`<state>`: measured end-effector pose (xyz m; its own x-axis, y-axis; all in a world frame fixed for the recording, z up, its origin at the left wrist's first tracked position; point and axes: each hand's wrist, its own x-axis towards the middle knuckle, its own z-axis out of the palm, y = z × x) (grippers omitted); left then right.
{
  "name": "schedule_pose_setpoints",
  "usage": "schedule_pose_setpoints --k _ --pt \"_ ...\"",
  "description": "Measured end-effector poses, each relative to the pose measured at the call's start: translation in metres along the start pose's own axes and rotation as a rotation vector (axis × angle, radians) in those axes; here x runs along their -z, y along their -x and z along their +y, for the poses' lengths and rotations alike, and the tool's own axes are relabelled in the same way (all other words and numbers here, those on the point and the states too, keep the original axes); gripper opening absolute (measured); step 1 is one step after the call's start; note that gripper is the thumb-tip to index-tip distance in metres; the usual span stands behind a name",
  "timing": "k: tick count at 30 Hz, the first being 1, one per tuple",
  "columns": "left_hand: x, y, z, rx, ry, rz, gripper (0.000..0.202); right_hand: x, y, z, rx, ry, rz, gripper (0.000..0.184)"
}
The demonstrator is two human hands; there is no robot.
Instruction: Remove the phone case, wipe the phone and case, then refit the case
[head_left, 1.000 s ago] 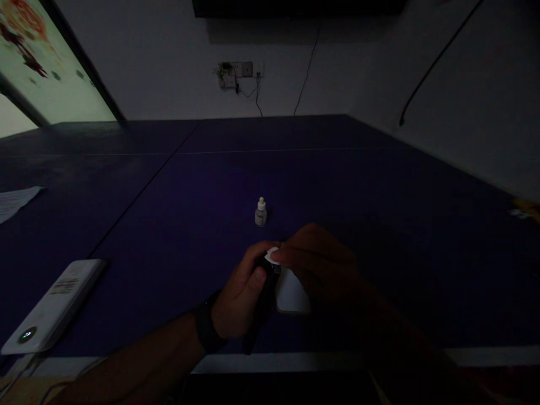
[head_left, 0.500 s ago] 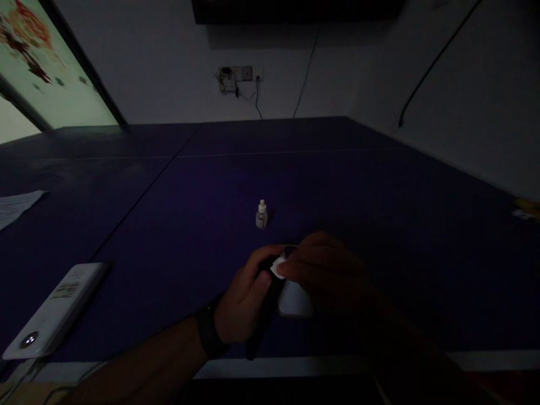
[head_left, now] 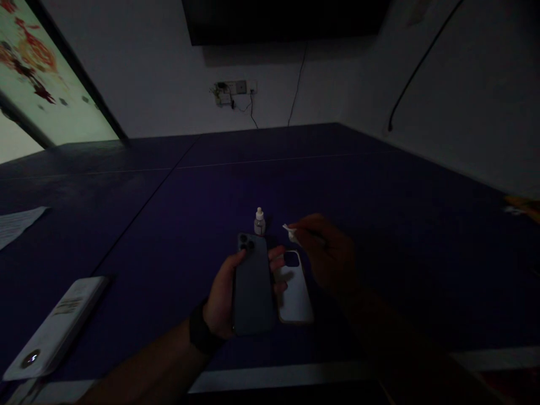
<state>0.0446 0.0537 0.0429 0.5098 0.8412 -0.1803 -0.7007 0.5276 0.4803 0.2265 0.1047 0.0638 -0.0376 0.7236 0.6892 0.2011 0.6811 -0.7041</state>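
My left hand is wrapped round a dark smartphone, held back side up with its camera lenses towards the far end. Beside it on the right a pale phone case lies flat on the dark blue table. My right hand hovers just past the case and pinches a small white pad. A small clear dropper bottle with a white cap stands upright right behind the phone's top edge.
A white power bank with a lit indicator lies at the near left. A sheet of paper lies at the far left. A wall socket with cables is on the back wall. The room is dim.
The phone has turned from edge-on to flat with its back up in my left hand. My right hand has lifted the white pad off it, away to the right near the bottle.
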Motion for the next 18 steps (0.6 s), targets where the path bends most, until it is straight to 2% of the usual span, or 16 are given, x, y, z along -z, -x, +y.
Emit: schedule_pose_setpoints --k 3,6,8,10,12,15,18 --pt "0.001 -0.004 0.007 -0.009 0.082 0.047 0.047 -0.001 0.0 0.003 -0.081 -0.031 0.003 0.011" --pt "0.001 -0.006 0.009 0.007 -0.002 0.08 0.051 -0.001 0.0 0.006 -0.135 -0.028 0.009 0.01" --pt "-0.002 -0.006 0.008 -0.027 -0.094 0.156 0.052 -0.001 0.0 0.007 -0.144 -0.012 -0.014 0.01" --pt "-0.005 -0.006 0.007 -0.112 -0.182 0.245 0.049 -0.002 0.001 0.007 -0.086 0.004 -0.066 0.01" --pt "-0.006 -0.007 0.005 -0.182 -0.238 0.294 0.045 -0.004 0.001 0.007 0.037 0.011 -0.128 0.012" --pt "-0.002 -0.008 0.0 -0.166 -0.255 0.261 0.043 -0.008 0.001 0.006 0.213 0.038 -0.19 0.018" --pt "0.004 -0.011 -0.006 -0.147 -0.224 0.212 0.04 -0.011 0.001 0.005 0.319 0.112 -0.224 0.021"
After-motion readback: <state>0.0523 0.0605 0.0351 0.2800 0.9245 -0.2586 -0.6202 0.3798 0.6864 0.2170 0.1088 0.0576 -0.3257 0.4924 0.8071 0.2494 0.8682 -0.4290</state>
